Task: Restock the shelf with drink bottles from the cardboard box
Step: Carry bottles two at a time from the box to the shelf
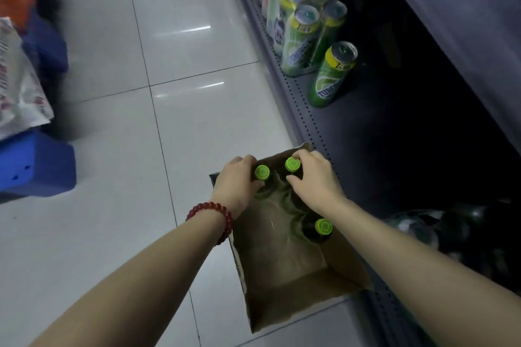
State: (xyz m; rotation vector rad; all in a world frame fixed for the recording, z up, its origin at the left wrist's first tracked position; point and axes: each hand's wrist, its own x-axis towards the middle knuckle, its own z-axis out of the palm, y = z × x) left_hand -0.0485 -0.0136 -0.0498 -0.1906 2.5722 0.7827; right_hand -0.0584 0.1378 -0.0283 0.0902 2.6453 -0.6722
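An open cardboard box (284, 276) stands on the floor against the low shelf (366, 132). Three dark bottles with green caps stand in it. My left hand (236, 183), with a red bead bracelet on its wrist, grips the neck of the far left bottle (262, 172). My right hand (315, 177) is wrapped around the neck of the far right bottle (292, 164). The third bottle (323, 227) stands alone nearer to me, under my right forearm. Both gripped bottles are still upright inside the box.
Green Tuborg cans fill the far end of the shelf in rows, with one single can (332, 76) standing apart. Dark wrapped packs (451, 231) lie on the shelf at right. Blue crates (33, 166) and printed bags (17, 79) line the left of the white tiled floor.
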